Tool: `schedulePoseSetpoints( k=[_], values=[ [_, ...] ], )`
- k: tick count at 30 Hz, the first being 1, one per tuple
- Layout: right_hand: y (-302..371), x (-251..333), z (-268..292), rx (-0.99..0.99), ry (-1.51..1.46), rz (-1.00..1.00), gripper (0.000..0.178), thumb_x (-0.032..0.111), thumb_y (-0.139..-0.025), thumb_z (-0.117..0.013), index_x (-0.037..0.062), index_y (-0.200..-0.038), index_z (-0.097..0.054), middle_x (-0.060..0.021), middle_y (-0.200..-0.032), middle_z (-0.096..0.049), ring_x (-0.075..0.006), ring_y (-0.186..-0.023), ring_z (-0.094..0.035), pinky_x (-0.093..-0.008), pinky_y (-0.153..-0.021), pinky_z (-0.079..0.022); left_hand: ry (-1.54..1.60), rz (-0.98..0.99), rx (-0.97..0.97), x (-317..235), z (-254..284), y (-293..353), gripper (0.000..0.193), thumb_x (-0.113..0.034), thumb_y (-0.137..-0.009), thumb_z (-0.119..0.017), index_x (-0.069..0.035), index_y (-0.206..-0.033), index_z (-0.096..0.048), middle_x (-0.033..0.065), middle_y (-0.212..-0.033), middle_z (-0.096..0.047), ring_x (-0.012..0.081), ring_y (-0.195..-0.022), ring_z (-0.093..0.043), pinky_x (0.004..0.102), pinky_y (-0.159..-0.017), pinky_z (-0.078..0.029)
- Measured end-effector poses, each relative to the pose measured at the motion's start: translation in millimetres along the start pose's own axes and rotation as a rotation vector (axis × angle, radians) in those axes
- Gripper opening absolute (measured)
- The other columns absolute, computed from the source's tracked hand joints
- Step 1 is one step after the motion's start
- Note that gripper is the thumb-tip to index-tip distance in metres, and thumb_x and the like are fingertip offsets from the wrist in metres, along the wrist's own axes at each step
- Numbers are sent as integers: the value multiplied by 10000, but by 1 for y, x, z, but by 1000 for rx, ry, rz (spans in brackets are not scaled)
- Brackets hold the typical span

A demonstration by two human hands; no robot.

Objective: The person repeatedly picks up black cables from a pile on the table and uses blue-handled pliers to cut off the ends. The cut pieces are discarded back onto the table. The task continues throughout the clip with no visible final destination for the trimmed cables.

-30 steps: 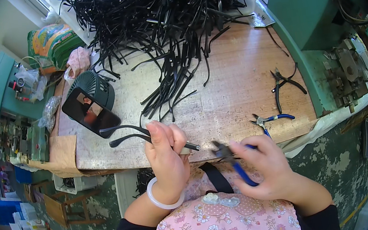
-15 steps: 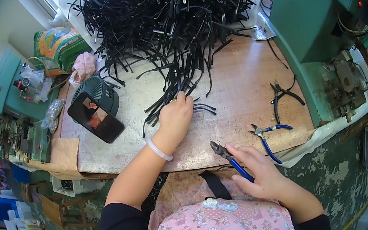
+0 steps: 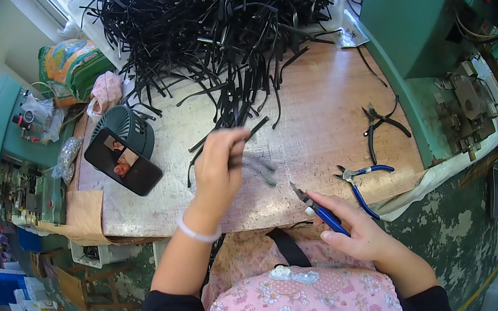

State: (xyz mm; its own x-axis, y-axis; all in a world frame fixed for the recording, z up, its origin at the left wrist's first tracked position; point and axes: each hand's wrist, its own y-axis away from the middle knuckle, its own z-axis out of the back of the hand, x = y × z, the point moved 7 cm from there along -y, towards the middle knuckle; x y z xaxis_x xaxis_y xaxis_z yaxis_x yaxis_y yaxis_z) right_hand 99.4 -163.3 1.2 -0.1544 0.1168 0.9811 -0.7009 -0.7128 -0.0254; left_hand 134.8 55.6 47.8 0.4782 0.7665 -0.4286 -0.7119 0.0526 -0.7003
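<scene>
My left hand [image 3: 219, 163], slightly smeared by motion, is closed on slim black eyeglass temples [image 3: 259, 170]; their curved ends stick out blurred towards the right, and I cannot tell how many there are. Just beyond it, more black temples [image 3: 240, 95] trail down from a big tangled heap [image 3: 222, 21]. My right hand [image 3: 355, 226] grips blue-handled cutting pliers [image 3: 329, 217] near the table's front edge. Their jaws point forward and left, apart from the temples.
Other blue-handled pliers [image 3: 359, 184] and black-handled pliers [image 3: 378, 126] lie to the right. A phone [image 3: 123, 162] leans on a round fan [image 3: 128, 125] at the left. Green machines [image 3: 427, 13] flank the worktable [image 3: 318, 145]. The heap rests in a white tray [image 3: 90, 34].
My left hand has lifted back from the strewn temples and turned, bringing some temples along. The pliers in my right hand have tilted slightly and moved a little right.
</scene>
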Motion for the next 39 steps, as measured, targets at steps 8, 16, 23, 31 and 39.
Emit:
schedulePoseSetpoints(
  k=[8,16,23,31,39],
  values=[
    [2,-30,-8,-7,-641,-113,785,194,-852,-638,34,-1507,-237,-145,-1195,-527,-206,-1059,-539,-332,-944,-436,323,558,234,26,-40,67,156,-192,-950,-548,-38,-950,-574,92,-778,-592,225,-702,-591,338,-631,-470],
    [-1,40,-13,-61,797,271,606,223,-734,-732,190,-1320,-583,-125,-1073,-525,-281,-949,-528,-393,-805,-403,1308,917,281,-11,-27,48,461,-416,-1041,-363,-151,-665,-332,-47,-557,-284,74,-523,-222,247,-478,-204],
    [-1,60,-15,-38,930,367,620,225,-721,-738,203,-1320,-580,-99,-1038,-517,-272,-973,-493,-382,-823,-369,1368,930,334,-23,-24,45,462,-400,-1042,-369,-150,-656,-327,-47,-555,-286,76,-517,-219,248,-480,-209],
    [0,52,-11,34,824,258,641,206,-716,-741,214,-1334,-570,-116,-967,-535,-282,-824,-545,-388,-721,-464,1092,541,-140,-41,4,49,462,-482,-1028,-335,-149,-708,-318,-38,-541,-262,105,-468,-226,272,-473,-283],
    [1,55,-18,-87,664,269,699,161,-679,-751,163,-1349,-551,-161,-1049,-516,-304,-888,-535,-384,-771,-467,783,273,-435,-66,18,51,470,-492,-1030,-280,-127,-736,-304,-18,-564,-278,99,-462,-170,259,-471,-261]
  ],
)
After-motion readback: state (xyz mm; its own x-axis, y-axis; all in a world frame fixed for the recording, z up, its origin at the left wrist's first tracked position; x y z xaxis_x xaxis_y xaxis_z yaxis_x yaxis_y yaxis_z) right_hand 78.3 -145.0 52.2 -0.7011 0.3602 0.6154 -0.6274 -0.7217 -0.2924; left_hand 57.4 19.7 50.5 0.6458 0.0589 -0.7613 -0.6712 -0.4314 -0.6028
